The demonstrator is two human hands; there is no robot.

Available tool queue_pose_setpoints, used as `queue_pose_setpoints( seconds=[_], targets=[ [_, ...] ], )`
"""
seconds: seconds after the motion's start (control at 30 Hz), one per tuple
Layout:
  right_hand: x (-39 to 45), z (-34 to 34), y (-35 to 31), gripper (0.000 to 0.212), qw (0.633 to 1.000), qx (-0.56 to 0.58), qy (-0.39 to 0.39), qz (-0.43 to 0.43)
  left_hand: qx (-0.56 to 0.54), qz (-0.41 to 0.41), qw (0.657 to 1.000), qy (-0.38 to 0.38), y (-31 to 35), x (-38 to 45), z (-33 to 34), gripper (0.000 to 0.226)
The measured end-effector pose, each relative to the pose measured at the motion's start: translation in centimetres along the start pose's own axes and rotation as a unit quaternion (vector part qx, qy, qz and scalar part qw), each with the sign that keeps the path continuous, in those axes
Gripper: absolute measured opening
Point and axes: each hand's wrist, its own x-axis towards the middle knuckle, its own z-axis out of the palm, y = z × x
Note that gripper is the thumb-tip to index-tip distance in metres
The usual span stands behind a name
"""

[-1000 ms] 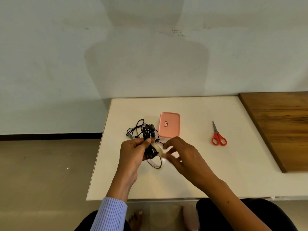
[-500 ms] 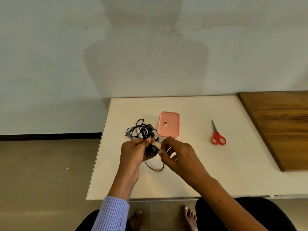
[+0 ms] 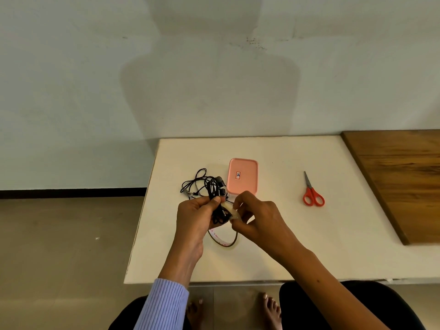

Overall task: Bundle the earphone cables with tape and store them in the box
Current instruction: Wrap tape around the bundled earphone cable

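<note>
Left hand (image 3: 195, 214) grips tangled black cables (image 3: 212, 186); right hand (image 3: 254, 216) pinches clear tape (image 3: 232, 213)

table (image 3: 273, 258) bare btwn box (image 3: 242, 175) & scissors (image 3: 313, 195), tape roll (image 3: 226, 241) prob. under hands

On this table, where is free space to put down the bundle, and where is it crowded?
Free: the white table between the box and the scissors, and the near strip right of the right hand. Crowded: left of the box, where loose cables lie, and under both hands, where the tape roll sits.
</note>
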Motion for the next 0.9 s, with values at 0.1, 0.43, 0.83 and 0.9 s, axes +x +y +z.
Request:
queue_pose_setpoints(
  seconds=[0.1, 0.43, 0.83, 0.9],
  targets=[
    [0.1, -0.1, 0.2, 0.019, 1.000, 0.020, -0.008, 0.010, 0.003, 0.004, 1.000, 0.002, -0.1, 0.0, 0.0, 0.015],
    [0.0, -0.3, 0.4, 0.017, 0.999, 0.036, 0.001, -0.016, -0.002, 0.025, 0.999, 0.020, -0.2, 0.0, 0.1, 0.014],
    [-0.3, -1.4, 0.2, 0.027, 0.991, 0.127, -0.028, 0.019, 0.001, 0.033, 0.999, 0.024, 0.0, -0.2, 0.0, 0.012],
    [-0.4, -1.9, 0.1, 0.035, 0.987, 0.157, -0.035, 0.019, 0.002, 0.036, 0.999, 0.018, 0.2, -0.2, 0.0, 0.013]
  ],
)
